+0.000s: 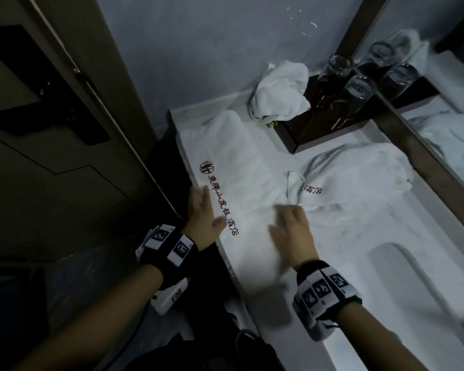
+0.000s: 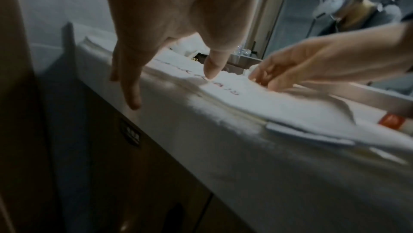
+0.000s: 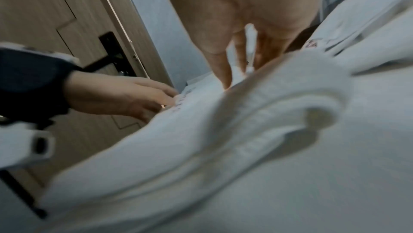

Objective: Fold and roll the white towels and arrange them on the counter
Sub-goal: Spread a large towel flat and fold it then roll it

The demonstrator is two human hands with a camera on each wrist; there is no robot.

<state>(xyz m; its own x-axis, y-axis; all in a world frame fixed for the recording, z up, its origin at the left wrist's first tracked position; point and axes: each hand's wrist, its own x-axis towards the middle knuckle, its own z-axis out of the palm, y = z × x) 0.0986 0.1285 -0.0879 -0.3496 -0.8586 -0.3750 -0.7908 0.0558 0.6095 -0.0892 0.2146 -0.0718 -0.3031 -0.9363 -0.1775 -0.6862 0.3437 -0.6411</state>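
Observation:
A long white towel (image 1: 241, 167) with red lettering lies folded lengthwise along the counter's left edge. My left hand (image 1: 202, 212) lies flat with straight fingers on its left border by the lettering; its fingers (image 2: 132, 85) reach over the counter edge. My right hand (image 1: 292, 226) presses down on the towel's right side with spread fingers (image 3: 221, 67), beside a raised fold (image 3: 290, 85). A second towel (image 1: 354, 178) with red letters lies loosely bunched to the right. A third towel (image 1: 279, 89) sits crumpled at the back.
A dark wooden tray (image 1: 319, 124) with upturned glasses (image 1: 359, 89) stands at the back by the mirror (image 1: 445, 124). A sink basin (image 1: 413, 285) opens at the right front. A door (image 1: 51, 103) with a black handle stands at the left. The counter (image 1: 346, 263) is white.

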